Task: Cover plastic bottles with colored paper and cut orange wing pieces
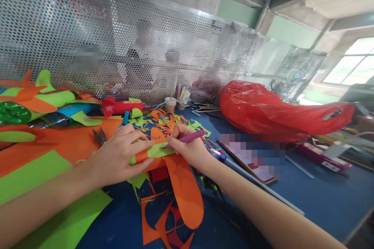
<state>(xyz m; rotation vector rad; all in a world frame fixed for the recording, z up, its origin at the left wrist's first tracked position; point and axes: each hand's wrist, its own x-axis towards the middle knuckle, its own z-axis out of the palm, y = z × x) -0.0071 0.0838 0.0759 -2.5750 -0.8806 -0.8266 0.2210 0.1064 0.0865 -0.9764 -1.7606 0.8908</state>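
the left hand [121,155] was clamped on an orange-and-green paper piece [160,150], with the thumb on the near side and the fingers over the top. the piece was in the middle of the view, between the two hands, above a blue table [309,198]. the right hand [187,146] was closed around a purple pen [193,136], whose tip pointed down at the green part; it seemed to touch there, though blur made this hard to judge. from under the piece a long orange flap [187,198] with a rounded end reached toward the wearer.

orange and green scraps [163,124] were strewn just beyond the hands, and curved orange offcuts [149,223] lay on the near side. a dark metal tool [99,137] lay beside the left hand on an orange sheet [108,126], with a green sheet [73,218] under the left forearm. farther off were a red roll [125,107] with a star on it, a cup [170,104] and a red plastic bag [257,109], in front of a perforated metal screen [73,19].
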